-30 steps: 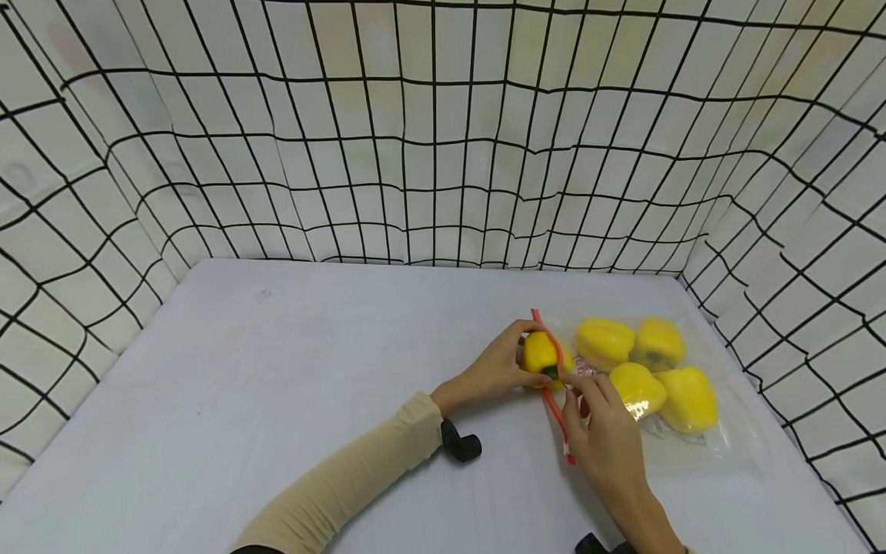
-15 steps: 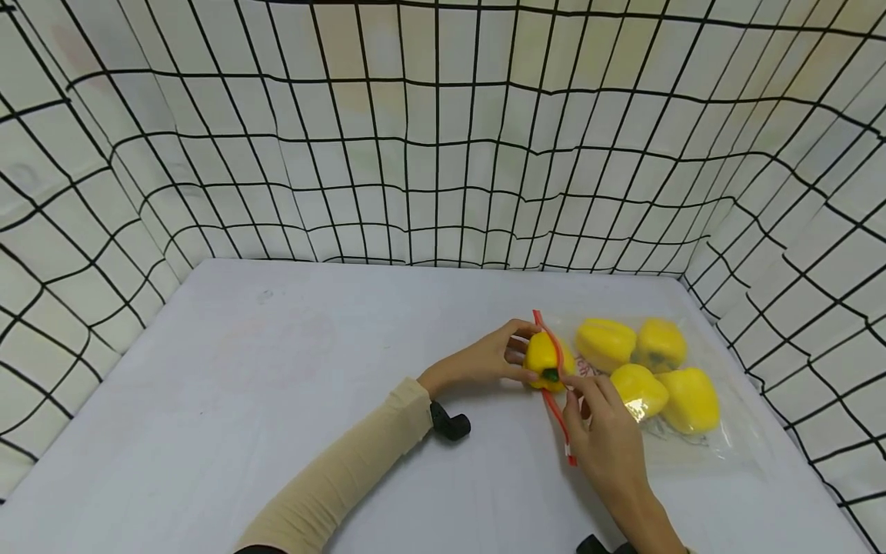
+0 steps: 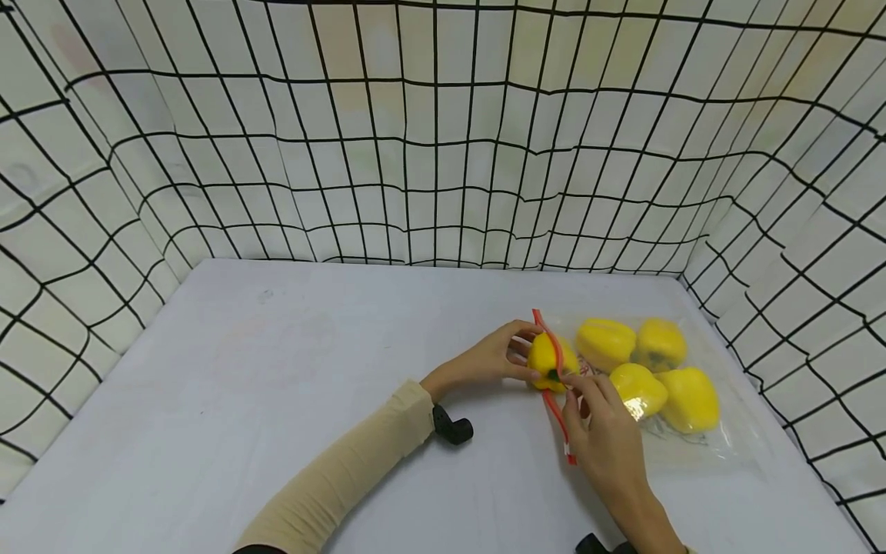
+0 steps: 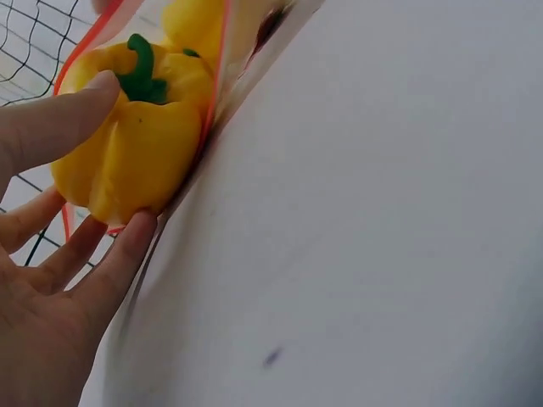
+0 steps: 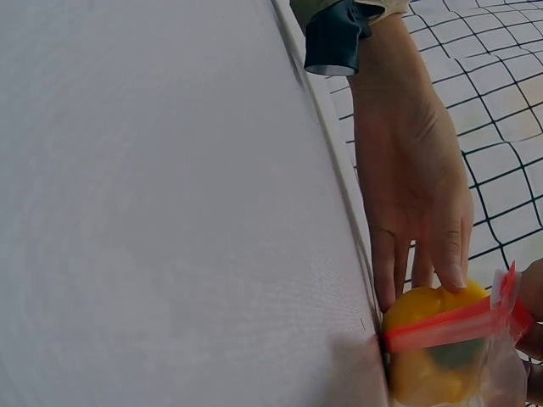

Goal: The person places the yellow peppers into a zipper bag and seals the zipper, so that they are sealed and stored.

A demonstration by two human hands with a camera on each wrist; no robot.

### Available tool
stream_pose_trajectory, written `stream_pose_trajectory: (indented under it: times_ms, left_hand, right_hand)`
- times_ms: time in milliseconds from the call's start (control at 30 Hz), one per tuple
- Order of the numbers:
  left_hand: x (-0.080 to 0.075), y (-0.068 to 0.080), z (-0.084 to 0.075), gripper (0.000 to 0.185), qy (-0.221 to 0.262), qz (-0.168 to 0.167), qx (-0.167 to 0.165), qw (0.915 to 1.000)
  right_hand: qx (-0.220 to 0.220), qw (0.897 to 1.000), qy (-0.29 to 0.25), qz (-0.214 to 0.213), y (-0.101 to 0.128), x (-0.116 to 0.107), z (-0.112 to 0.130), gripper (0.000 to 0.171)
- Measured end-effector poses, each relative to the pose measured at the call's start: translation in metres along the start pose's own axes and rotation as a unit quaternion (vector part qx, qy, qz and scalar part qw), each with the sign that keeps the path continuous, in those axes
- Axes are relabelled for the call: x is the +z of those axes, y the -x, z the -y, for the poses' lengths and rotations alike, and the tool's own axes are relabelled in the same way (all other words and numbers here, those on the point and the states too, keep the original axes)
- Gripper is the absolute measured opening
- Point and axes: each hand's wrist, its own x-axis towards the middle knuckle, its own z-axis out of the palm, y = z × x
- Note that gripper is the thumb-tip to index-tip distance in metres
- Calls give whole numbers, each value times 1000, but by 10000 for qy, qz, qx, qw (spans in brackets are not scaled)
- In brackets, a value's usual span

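- The left hand [image 3: 494, 358] grasps a yellow pepper [image 3: 547, 358] at the mouth of a clear bag [image 3: 720, 446]; thumb and fingers curl round the pepper's sides.
- In the left wrist view the thumb [image 4: 51, 119] lies on top near the green stem [image 4: 140, 72], and the other fingers [image 4: 110, 271] support the pepper from below.
- The pepper lies on its side, partly inside the bag's mouth, with the red zip strip [image 3: 554, 392] crossing over it.
- The right hand [image 3: 605, 431] pinches the zip strip just beside the pepper, lifting the upper edge of the bag's mouth; its fingers are curled on the strip.
- In the right wrist view the red strip [image 5: 450, 326] runs across the pepper [image 5: 424, 356], and the left hand's fingers [image 5: 445, 254] press on the pepper's top.
- Four more peppers [image 3: 640, 362] lie inside the bag, close together, to the right of the held one.
- The bag lies flat on the pale desk [image 3: 277, 385], at its right side, near the mesh wall [image 3: 796, 269].
- A grid-patterned wall [image 3: 415, 154] surrounds the desk at the back and both sides.
- The left forearm wears a beige sleeve [image 3: 346, 477] with a black wrist mount [image 3: 453, 427] beside its cuff.
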Motion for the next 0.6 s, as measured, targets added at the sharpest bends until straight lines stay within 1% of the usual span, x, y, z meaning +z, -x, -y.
stream_pose_trajectory:
  times_ms: [233, 367, 500, 600]
  left_hand:
    - [13, -2, -4, 71, -128, -358, -84, 9992]
    - [18, -2, -5, 65, -136, -545, -218, 9982]
    - [22, -3, -7, 60, 41, -593, -358, 9976]
    - [25, -4, -8, 55, 230, -570, -351, 9975]
  right_hand:
    - [32, 10000, 33, 26, 0, -1, 1, 28]
    - [27, 10000, 21, 24, 0, 0, 1, 28]
    - [4, 10000, 30, 12, 0, 0, 1, 28]
    - [-43, 10000, 39, -4, 0, 0, 0, 27]
